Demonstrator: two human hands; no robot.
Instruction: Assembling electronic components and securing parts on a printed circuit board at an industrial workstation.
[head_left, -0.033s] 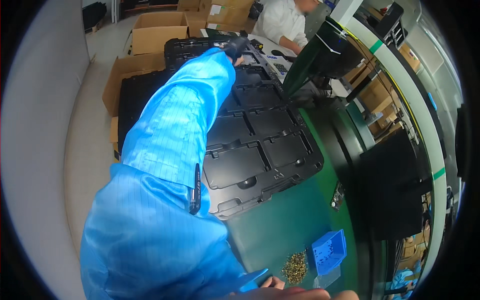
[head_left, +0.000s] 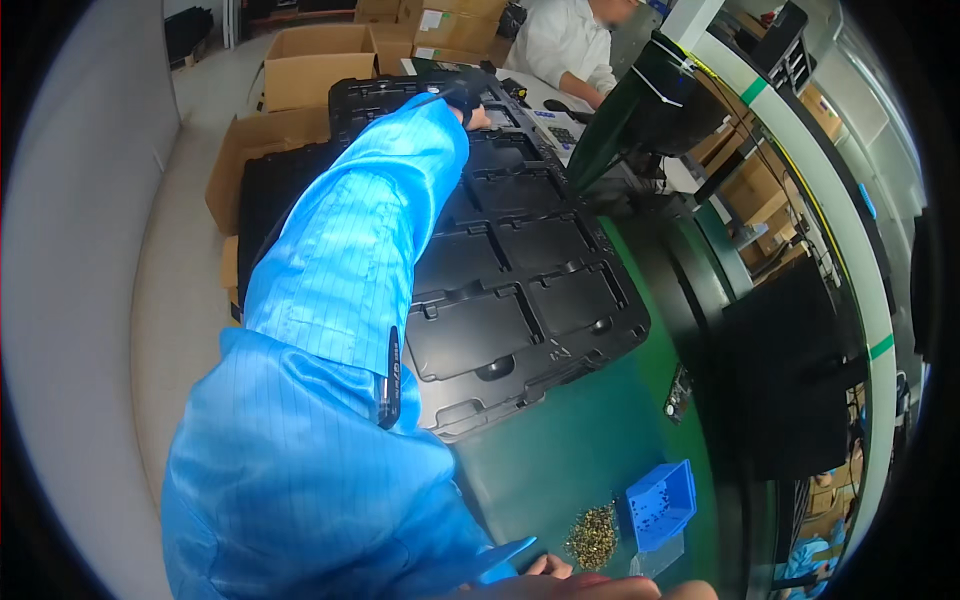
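My left arm, in a blue sleeve, stretches forward over a black moulded tray [head_left: 520, 237] with several recessed compartments. My left hand [head_left: 478, 119] is at the tray's far end, beside a pale flat piece [head_left: 500, 117] in a compartment. A black band or strap [head_left: 462, 96] covers its wrist, and its fingers are mostly hidden. At the lower edge my right hand [head_left: 549, 567] shows only in part, its fingers curled close to the green mat. What they hold, if anything, is hidden. Just right of it lies a heap of small brass-coloured parts [head_left: 592, 537], with a blue bin [head_left: 661, 506] alongside.
A clear plastic bag [head_left: 658, 556] lies below the bin. A small circuit board [head_left: 678, 393] rests on the green mat [head_left: 560, 440]. Dark monitors [head_left: 785, 375] and a pale frame post [head_left: 868, 300] stand right. Cardboard boxes [head_left: 318, 62] are far left. A person in white [head_left: 562, 45] sits beyond.
My left wrist has shifted very slightly at the tray's far end, and a little more of the hand shows. The rest looks the same.
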